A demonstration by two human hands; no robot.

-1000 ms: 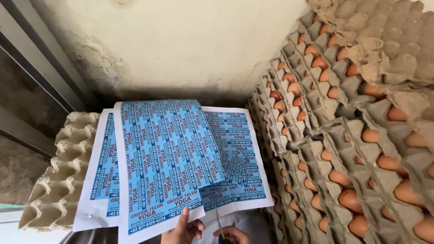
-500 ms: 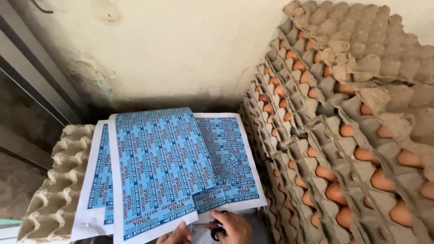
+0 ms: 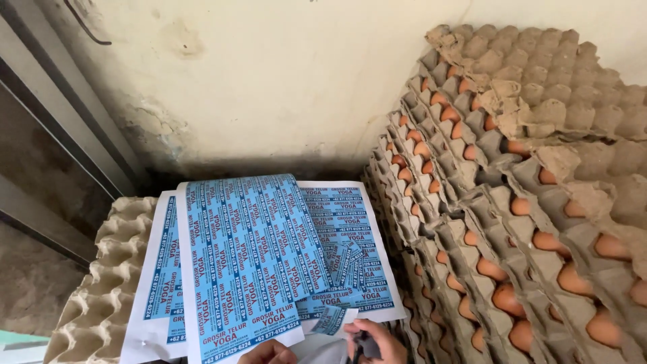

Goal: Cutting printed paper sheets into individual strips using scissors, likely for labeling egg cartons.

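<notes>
Both hands have slid right along the near edge since a second ago: the right hand (image 3: 375, 339) now closes on a dark tool, seemingly scissors (image 3: 364, 345), while the left hand (image 3: 268, 352), fingers curled, touches the blue label sheets (image 3: 246, 253). Lying on the empty egg tray (image 3: 101, 283), near left of the stacked egg trays (image 3: 512, 222), this paper looks light, floppy and easily torn, best taken by its near white margin.

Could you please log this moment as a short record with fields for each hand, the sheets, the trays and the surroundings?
left hand: left hand at the bottom edge, against the near edge of the top label sheet; grip hidden
right hand: right hand closed on a dark object, too cropped to identify, beside a small cut label
sheets: blue printed sheets overlapping on an empty tray
trays: leaning stacks of egg trays with brown eggs, at right
surroundings: stained plaster wall behind
</notes>
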